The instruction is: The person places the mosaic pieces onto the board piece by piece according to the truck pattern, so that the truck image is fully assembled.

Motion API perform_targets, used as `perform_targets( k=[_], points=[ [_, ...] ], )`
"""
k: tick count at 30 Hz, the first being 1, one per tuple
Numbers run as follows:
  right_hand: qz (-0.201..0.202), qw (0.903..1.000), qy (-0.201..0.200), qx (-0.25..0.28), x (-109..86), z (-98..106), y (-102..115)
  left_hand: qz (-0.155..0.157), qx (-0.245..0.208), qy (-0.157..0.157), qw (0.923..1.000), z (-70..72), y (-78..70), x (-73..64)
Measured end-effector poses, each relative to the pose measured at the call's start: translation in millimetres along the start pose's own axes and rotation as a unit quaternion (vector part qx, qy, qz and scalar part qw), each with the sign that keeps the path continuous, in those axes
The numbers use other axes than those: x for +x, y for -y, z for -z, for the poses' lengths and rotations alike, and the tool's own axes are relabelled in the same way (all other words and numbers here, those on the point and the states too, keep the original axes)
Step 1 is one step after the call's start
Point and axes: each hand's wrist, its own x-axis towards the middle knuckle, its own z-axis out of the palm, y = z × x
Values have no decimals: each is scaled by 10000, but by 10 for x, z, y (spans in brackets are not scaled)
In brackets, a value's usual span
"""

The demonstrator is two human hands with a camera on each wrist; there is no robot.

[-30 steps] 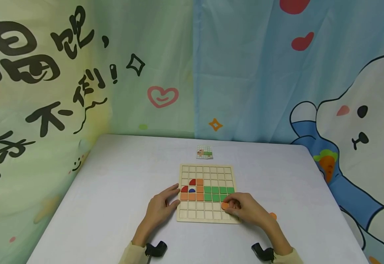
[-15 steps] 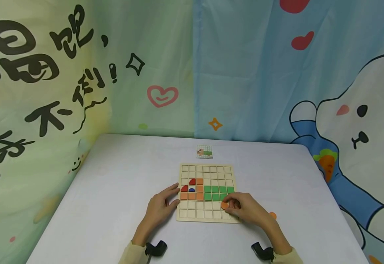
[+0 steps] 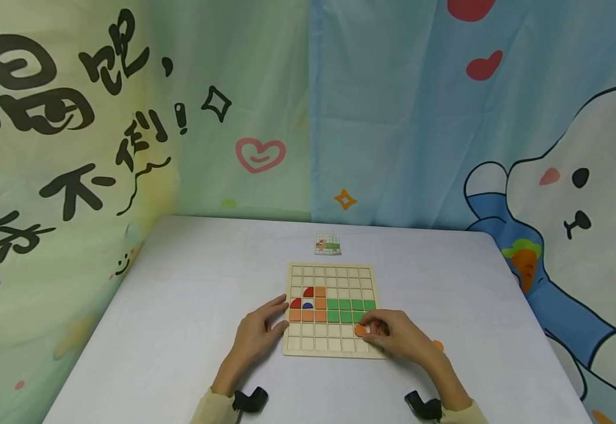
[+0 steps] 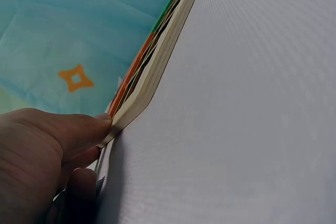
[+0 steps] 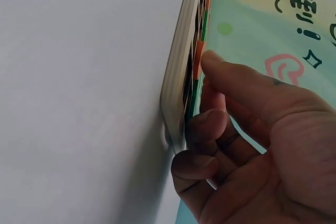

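A pale wooden grid board (image 3: 326, 343) lies flat on the white table. Green square tiles (image 3: 346, 311), orange squares (image 3: 320, 292), red quarter-round pieces (image 3: 308, 292) and a blue half-round piece (image 3: 308, 306) fill some of its cells. My left hand (image 3: 257, 330) rests against the board's left edge, thumb and forefinger spread along it; in the left wrist view the thumb (image 4: 89, 128) touches near a corner. With thumb and finger, my right hand (image 3: 399, 335) holds a round orange piece (image 3: 360, 331) over the cells just below the green tiles. Its other fingers are bent by the board's right side.
Behind the board lies a small card (image 3: 327, 244) with a printed grid picture. Another orange piece (image 3: 438, 345) shows on the table, partly hidden by my right forearm. Printed curtains (image 3: 382, 118) hang behind the table. Black wrist mounts (image 3: 251, 400) sit on both wrists.
My right hand has shifted very slightly to the right, with the orange piece still at its fingertips. My left hand and the board stay put.
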Motion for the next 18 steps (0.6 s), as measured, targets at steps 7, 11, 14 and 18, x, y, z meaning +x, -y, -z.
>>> perform_targets(
  k=[7, 11, 14, 18],
  points=[
    [-70, 9998, -178, -100, -91, 84, -7, -12, 0, -14, 10000, -4, 4, 2],
    [-232, 9993, -244, -148, -167, 132, -54, -10, -1, -11, 10000, -5, 6, -1],
    [-374, 9986, -311, -215, -228, 166, -97, -12, -11, -13, 10000, -5, 5, -2],
    [-528, 9973, -427, -287, -315, 218, -145, -28, -22, -16, 10000, -3, 1, 2]
  ],
)
